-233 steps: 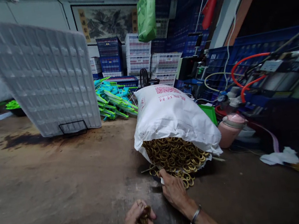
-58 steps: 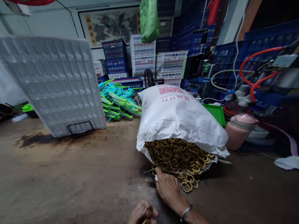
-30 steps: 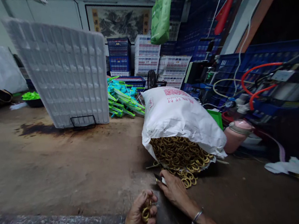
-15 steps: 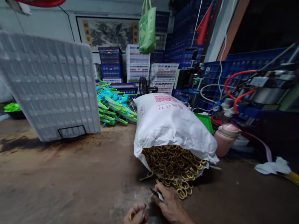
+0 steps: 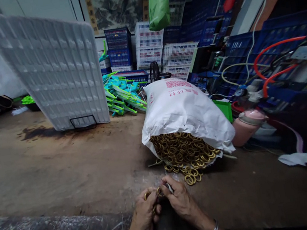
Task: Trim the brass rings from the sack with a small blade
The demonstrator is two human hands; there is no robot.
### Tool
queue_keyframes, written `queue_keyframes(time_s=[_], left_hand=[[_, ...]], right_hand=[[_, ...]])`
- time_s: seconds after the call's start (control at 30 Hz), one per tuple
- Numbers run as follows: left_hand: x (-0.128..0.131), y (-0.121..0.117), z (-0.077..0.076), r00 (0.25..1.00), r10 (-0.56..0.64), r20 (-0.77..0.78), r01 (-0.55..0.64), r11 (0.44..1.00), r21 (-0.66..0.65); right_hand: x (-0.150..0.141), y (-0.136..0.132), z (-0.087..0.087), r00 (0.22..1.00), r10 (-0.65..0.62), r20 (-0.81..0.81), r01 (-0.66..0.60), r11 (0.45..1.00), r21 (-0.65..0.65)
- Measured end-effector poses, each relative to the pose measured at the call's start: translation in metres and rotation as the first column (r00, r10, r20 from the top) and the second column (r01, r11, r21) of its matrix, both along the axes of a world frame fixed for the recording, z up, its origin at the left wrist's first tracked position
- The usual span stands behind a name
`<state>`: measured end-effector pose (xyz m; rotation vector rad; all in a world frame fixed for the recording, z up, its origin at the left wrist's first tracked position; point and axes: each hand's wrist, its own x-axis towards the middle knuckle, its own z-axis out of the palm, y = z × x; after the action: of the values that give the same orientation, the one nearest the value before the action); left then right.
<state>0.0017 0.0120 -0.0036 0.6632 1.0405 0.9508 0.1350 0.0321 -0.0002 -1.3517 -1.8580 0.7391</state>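
My left hand (image 5: pixel 145 214) is closed around several gold-coloured rings, with one ring (image 5: pixel 159 192) at its fingertips. Against that ring my right hand (image 5: pixel 182 201) is pinched closed on a small knife (image 5: pixel 170 188), whose blade is mostly hidden by the fingers. Both hands meet just above the table's near edge. Beyond them lies a white woven sack (image 5: pixel 183 106) on its side, its mouth facing me and full of gold-coloured rings (image 5: pixel 184 150). A few loose rings (image 5: pixel 192 177) have spilled onto the table in front of it.
Left of the sack, a white ribbed plastic panel (image 5: pixel 63 71) leans upright in a black wire stand (image 5: pixel 83 122) on the brown table (image 5: pixel 71 172). Green and blue plastic pieces (image 5: pixel 123 94) are heaped behind. A pink bottle (image 5: pixel 248 126) and red hoses (image 5: pixel 272 52) are at right.
My hands have come together, the right one bringing the knife to a ring at the left fingertips. The view has tilted down and turned slightly left.
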Motion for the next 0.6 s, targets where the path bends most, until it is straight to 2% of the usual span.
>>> queue_keyframes(time_s=[0.2,0.43,0.53,0.6], left_hand=[[0.003,0.000,0.003,0.998,-0.058,-0.025,0.059,0.998,0.039],[0.003,0.000,0.006,0.994,-0.107,0.004,0.107,0.994,0.029],[0.002,0.002,0.000,0.987,-0.096,-0.127,0.108,0.990,0.090],[0.002,0.003,-0.004,0.968,-0.030,-0.248,0.076,0.981,0.178]], right_hand=[[0.004,-0.002,-0.003,1.000,0.001,0.001,-0.001,0.999,-0.035],[0.006,-0.005,-0.006,0.999,0.002,0.034,-0.002,1.000,-0.002],[0.006,-0.005,-0.006,1.000,-0.003,0.006,0.003,1.000,-0.024],[0.005,-0.005,-0.005,1.000,-0.014,-0.008,0.013,0.998,-0.068]])
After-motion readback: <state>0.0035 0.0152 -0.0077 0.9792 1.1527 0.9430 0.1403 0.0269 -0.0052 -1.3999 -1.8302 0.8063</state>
